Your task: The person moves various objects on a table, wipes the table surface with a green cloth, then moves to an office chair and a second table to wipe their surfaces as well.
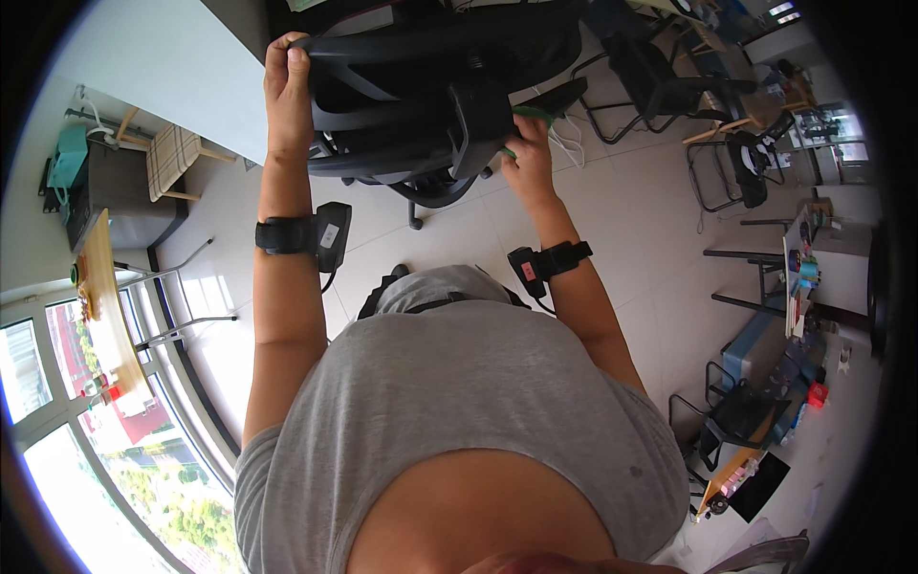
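A black office chair point(401, 79) on castors stands before me, its backrest turned towards me. My left hand point(288, 93) grips the upper left corner of the backrest frame, with the thumb on the near side. At the chair's right side, my right hand point(529, 158) holds a green cloth point(532, 113) against the black back support point(484, 129). Most of the cloth is hidden behind my fingers and the chair. Each forearm wears a black strap with a small box, the left box point(333, 235) and the right box point(529, 271).
A white desk panel point(172, 64) rises at the left, near a stool with a checked seat point(174, 161). Black chairs point(645, 79) stand at the right on the tiled floor point(609, 208). White cables point(570, 143) lie beyond my right hand. A wooden table point(115, 308) is by the windows.
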`<state>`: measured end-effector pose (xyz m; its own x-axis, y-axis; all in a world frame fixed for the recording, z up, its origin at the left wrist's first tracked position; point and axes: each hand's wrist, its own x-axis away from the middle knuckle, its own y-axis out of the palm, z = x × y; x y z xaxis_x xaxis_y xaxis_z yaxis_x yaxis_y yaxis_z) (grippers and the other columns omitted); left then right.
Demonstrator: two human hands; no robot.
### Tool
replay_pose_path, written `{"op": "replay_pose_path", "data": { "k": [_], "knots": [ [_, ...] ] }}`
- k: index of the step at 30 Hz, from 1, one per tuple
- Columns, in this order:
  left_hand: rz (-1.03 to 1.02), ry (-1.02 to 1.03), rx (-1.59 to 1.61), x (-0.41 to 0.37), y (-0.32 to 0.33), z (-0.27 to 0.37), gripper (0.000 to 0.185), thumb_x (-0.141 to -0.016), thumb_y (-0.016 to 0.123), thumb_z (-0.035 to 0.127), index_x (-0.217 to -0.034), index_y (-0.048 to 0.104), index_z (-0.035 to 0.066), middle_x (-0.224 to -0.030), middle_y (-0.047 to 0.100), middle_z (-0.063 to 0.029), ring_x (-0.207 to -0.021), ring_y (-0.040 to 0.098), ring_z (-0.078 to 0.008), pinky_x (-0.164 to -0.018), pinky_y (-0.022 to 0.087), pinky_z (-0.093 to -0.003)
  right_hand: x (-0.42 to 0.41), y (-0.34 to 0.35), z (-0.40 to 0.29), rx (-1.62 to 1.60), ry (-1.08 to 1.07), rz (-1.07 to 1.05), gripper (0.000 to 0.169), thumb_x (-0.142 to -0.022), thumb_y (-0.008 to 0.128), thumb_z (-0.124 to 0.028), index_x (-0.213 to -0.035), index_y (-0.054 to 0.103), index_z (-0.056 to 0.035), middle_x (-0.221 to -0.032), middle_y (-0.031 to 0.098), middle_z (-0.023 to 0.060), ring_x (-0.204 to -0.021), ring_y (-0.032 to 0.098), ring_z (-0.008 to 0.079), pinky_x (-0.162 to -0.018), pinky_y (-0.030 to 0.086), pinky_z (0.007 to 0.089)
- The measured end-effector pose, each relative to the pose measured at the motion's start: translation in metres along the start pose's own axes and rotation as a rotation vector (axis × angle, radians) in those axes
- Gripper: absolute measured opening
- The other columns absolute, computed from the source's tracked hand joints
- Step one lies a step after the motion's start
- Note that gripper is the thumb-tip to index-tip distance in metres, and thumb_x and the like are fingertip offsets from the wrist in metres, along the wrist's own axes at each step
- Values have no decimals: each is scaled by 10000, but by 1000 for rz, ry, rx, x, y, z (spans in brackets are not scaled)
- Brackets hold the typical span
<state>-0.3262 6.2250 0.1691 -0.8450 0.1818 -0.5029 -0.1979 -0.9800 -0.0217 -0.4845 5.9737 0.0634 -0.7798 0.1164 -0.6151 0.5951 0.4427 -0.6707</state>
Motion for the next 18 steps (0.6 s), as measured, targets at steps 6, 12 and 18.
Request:
{"op": "replay_pose_path", "data": {
  "k": [6, 12, 18],
  "knots": [
    [-1, -13, 39, -4, 1, -3, 275, -947, 386, 269, -1059, 499, 44, -999, 503, -34, -967, 435, -115, -903, 300, -232, 4, -8, 10, -169, -28, -1, 256, -549, 569, 100, -773, 637, -3, -1079, 555, 71, -1031, 472, 293, -826, 435, 352],
    [2, -15, -1, -6, 0, -1, 266, -950, 373, 257, -1055, 499, 47, -985, 496, -26, -953, 428, -104, -894, 297, -223, 4, -34, 21, -369, 245, -129, 268, -601, 509, 102, -818, 639, 13, -969, 612, 102, -927, 564, 266, -792, 456, 321],
    [-6, -10, 10, -5, 1, 1, 282, -950, 370, 279, -1054, 495, 49, -952, 486, -15, -912, 421, -99, -874, 301, -217, -38, -42, 28, -352, 302, 293, 273, -638, 534, 63, -883, 638, 1, -942, 617, 123, -906, 573, 272, -812, 450, 317]
  ]
}}
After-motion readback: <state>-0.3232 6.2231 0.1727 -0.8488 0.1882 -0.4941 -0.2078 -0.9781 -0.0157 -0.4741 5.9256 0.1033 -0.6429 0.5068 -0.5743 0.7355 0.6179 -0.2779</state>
